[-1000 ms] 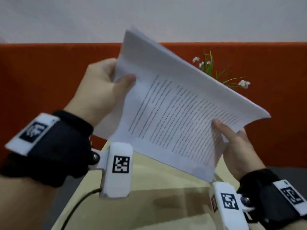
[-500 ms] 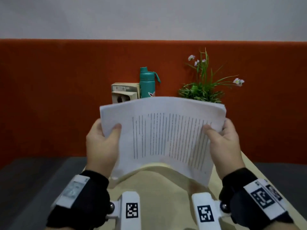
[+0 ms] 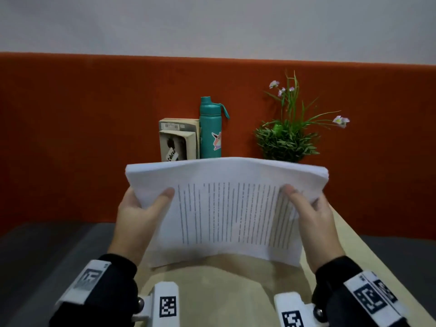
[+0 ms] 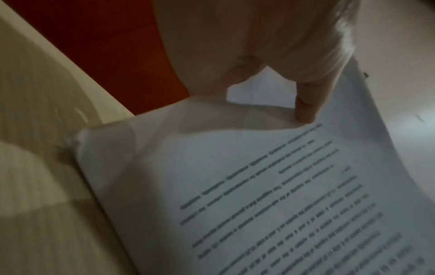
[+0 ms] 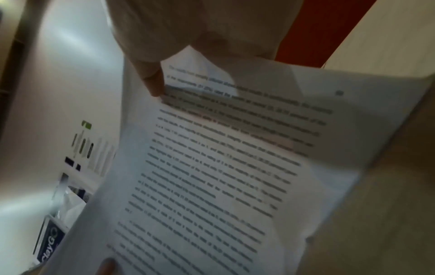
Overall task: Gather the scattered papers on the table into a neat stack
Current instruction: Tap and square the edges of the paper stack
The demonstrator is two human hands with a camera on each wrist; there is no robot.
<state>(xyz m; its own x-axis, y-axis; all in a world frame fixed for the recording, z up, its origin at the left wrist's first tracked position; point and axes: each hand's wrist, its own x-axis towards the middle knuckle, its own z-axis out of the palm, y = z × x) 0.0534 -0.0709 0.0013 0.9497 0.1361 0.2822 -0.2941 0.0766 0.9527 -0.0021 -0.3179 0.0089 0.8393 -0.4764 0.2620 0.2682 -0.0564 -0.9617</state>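
1. Your left hand (image 3: 139, 218) grips the left edge of the papers (image 3: 226, 213): its thumb lies on the printed top sheet, and its other fingers (image 4: 303, 104) curl behind the sheaf.
2. Between your two sets of fingers, the papers are held as one gathered sheaf, tilted up toward you above the beige surface (image 3: 212, 291). The sheaf bows slightly in the middle, with lines of print running across the top page. Whether its lower edge touches the surface cannot be told from the head view.
3. Your right hand (image 3: 311, 218) grasps the right edge of the sheaf the same way, thumb on the print, fingers (image 5: 153, 81) wrapped behind.
4. Beyond your fingers, at the far end of the surface against the orange partition (image 3: 94, 138), stand a small box (image 3: 178, 142), a teal bottle (image 3: 210, 131) just right of it, and a potted plant (image 3: 286, 138) further right.
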